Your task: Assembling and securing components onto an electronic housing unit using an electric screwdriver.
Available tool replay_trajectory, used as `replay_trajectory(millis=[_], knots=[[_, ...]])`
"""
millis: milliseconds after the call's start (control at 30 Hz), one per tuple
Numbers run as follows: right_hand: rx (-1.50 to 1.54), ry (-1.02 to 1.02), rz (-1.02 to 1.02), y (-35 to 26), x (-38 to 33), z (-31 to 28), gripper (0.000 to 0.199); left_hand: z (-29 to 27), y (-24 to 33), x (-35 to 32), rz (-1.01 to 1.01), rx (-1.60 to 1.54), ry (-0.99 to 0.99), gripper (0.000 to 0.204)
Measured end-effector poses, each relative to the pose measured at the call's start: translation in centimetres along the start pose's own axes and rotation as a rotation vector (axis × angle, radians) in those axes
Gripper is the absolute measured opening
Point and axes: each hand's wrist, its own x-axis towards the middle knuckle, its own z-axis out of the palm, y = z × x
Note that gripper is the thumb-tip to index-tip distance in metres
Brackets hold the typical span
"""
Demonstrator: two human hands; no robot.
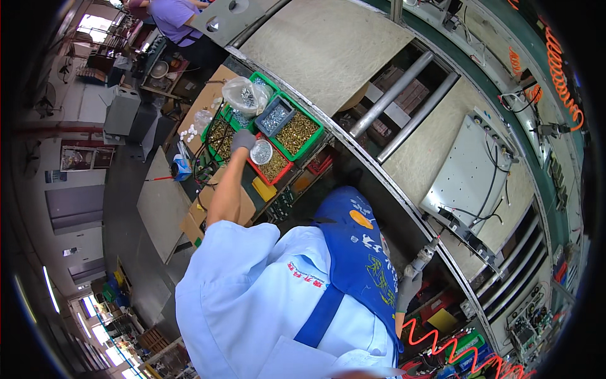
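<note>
My left hand [243, 140], in a grey glove, reaches into a cluster of parts bins, beside a small round white tub [261, 151] of silvery screws. Its fingers point away and are too hidden to show whether they pinch anything. Brass-coloured screws fill the red bin [276, 169] and the green bin [300, 136], while a blue-grey bin [276, 117] holds silvery ones. Low on the right, my gloved right hand [409, 283] is closed around a silvery pneumatic screwdriver [424, 256]. A red coiled air hose [442, 344] hangs below that hand.
A metal panel with black cables [470, 174] lies on a board on the roller conveyor [404, 95] to my right. A clear plastic bag [245, 95] of hardware rests on the bins. Cardboard [243, 196] sticks out nearby. Another person [173, 22] stands at the far left.
</note>
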Motion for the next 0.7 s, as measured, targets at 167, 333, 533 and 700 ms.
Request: replay_trajectory(millis=[167, 333, 533, 700], knots=[[0.025, 0.054, 0.015, -1.7, -1.0, 0.7, 0.030, 1.0, -4.4, 6.5, -0.060, -0.188, 0.039, 0.032], [0.082, 0.057, 0.114, -2.4, -1.1, 1.2, 0.025, 2.0, -2.6, 9.7, -0.019, -0.092, 0.029, 0.029], [-0.014, 0.190, 0.071, -2.3, -2.1, 1.3, 0.023, 5.6, -2.4, 13.0, 0.106, -0.001, 0.080, 0.042], [-0.165, 0.248, 0.107, -1.9, -2.1, 1.5, 0.030, 7.5, -3.2, 15.1, 0.113, 0.200, -0.149, 0.049]])
